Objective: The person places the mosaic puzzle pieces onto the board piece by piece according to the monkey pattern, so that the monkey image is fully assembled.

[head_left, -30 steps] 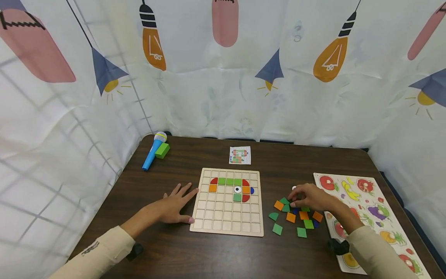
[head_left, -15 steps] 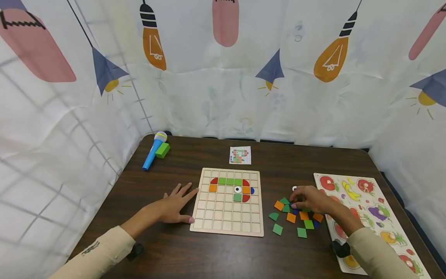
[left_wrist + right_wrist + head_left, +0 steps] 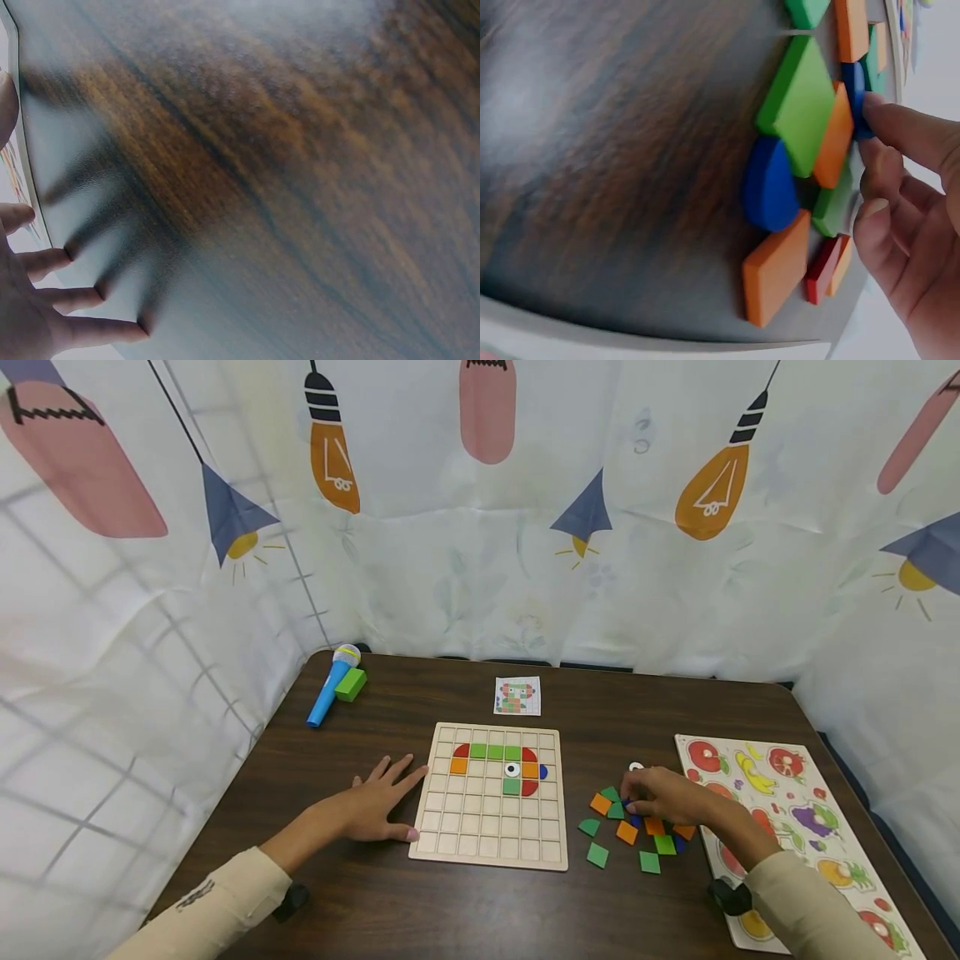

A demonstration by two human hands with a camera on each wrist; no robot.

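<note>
My left hand (image 3: 378,802) rests with fingers spread at the left edge of a wooden grid board (image 3: 465,822). Red, green, orange and blue tiles and a white eye tile (image 3: 512,769) lie on the board's upper part. To the right, my right hand (image 3: 663,797) is over a loose heap of coloured tiles. In the right wrist view, its thumb and finger pinch a blue tile (image 3: 861,124), partly hidden by the thumb. Around it lie a green tile (image 3: 799,109), an orange tile (image 3: 776,270) and another blue tile (image 3: 771,184).
A small pattern card (image 3: 517,696) lies behind the board. A toy microphone (image 3: 327,693) and a green block (image 3: 351,685) are at the back left. A fruit-picture board (image 3: 810,827) lies under the right forearm. Patterned curtains (image 3: 480,568) surround the dark table.
My right hand has shifted slightly within the heap, its fingers now lower and closer together at the blue tile. The left hand and board have stayed in place.
</note>
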